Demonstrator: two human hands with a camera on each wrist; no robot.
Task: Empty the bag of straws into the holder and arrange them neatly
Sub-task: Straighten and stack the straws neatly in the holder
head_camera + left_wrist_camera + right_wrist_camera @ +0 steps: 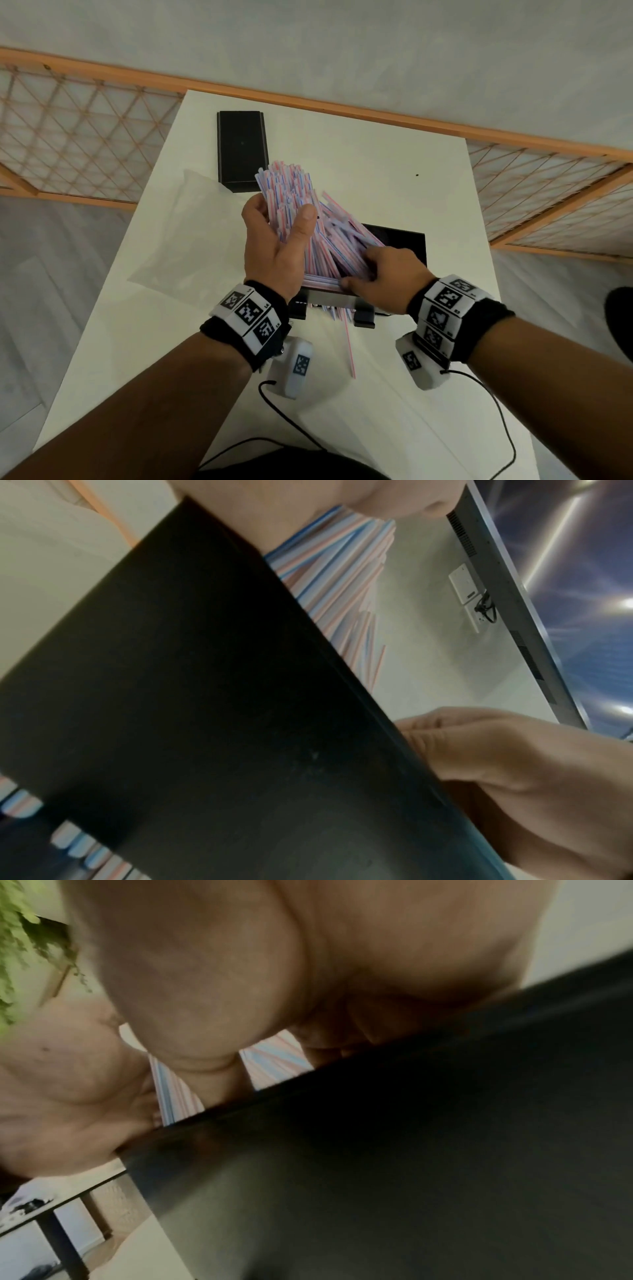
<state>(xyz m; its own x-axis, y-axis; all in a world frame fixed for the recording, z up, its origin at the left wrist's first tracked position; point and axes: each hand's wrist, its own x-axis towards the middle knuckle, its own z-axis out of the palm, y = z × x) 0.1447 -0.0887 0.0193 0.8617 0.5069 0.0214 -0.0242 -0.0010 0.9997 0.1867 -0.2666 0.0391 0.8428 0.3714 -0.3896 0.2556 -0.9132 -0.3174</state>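
Note:
A black straw holder [400, 240] stands open at the middle of the white table [394, 178]. A thick bundle of pink- and blue-striped straws [291, 192] leans out of it toward the far left. My left hand [277, 236] grips this bundle, thumb on the near side. My right hand [380, 274] lies over the lower ends of the straws in the holder, fingers curled onto them. The left wrist view shows the holder's dark wall [205, 696], straws [335, 569] and the right hand [514, 764]. The clear bag [191, 233] lies flat to the left.
A black lid [242, 150] lies at the back left of the table. One loose straw [350, 346] rests in front of the holder, and several ends poke from its lower slot [329, 310]. A wooden lattice rail [85, 137] borders the table. Black cables [496, 411] run near me.

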